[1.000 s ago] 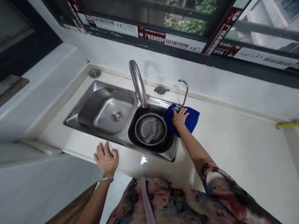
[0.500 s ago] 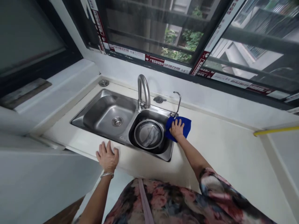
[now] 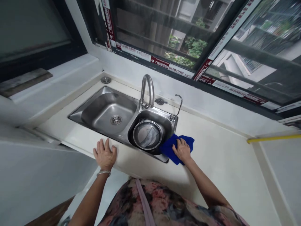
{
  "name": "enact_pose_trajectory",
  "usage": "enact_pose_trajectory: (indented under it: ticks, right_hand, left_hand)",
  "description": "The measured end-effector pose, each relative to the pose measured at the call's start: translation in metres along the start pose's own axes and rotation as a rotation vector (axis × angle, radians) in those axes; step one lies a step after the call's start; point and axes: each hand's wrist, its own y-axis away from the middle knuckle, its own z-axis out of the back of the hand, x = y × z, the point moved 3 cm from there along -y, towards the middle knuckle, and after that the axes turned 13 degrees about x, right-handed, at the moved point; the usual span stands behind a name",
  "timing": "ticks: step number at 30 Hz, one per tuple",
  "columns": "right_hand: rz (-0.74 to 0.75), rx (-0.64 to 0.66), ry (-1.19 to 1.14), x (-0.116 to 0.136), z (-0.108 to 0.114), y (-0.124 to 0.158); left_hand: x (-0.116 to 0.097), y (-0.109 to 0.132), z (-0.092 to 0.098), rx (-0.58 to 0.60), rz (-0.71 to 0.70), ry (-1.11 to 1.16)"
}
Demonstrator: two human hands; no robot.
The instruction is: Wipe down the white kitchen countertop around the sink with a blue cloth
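Note:
A blue cloth [image 3: 173,148] lies bunched at the right edge of the double-bowl steel sink, partly over its rim and partly on the counter. My right hand [image 3: 182,149] presses down on it, fingers curled onto the fabric. Flat on the front edge of the counter [image 3: 138,160], left of the cloth, rests my left hand [image 3: 105,154], empty with its fingers spread. The sink's right bowl [image 3: 168,125] holds a round metal basin [image 3: 140,125] with something pale and crumpled in it.
Behind the sink [image 3: 94,94] stand a tall curved faucet [image 3: 150,88] and a thin small tap [image 3: 180,102]. A dark drain-like piece [image 3: 160,101] sits between them. A yellow pipe [image 3: 272,138] runs along the right wall, and windows line the back.
My right hand has drawn the blue cloth from beside the small tap toward me, along the sink's right rim. The left hand stays on the counter edge. The view has shifted slightly.

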Motion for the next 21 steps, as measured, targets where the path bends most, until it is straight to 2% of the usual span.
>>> enact_pose_trajectory:
  ticks: [2, 5, 13, 17, 21]
  right_hand:
    - [-0.072, -0.026, -0.013, -0.009, -0.002, -0.006]
    - [-0.134, -0.053, -0.023, -0.013, 0.001, -0.03]
    - [-0.242, 0.025, -0.113, -0.004, 0.024, -0.137]
    - [-0.187, 0.055, -0.1, -0.016, 0.034, -0.179]
    - [-0.076, 0.078, -0.094, -0.035, 0.036, -0.192]
  left_hand:
    - [0.0, 0.0, -0.001, -0.001, 0.001, -0.007]
    - [0.0, -0.001, 0.0, 0.006, 0.01, -0.027]
    - [-0.004, -0.002, 0.003, 0.043, 0.03, -0.09]
    - [-0.003, -0.002, 0.003, 0.057, 0.044, -0.114]
    - [-0.002, -0.003, 0.003, 0.073, 0.051, -0.113]
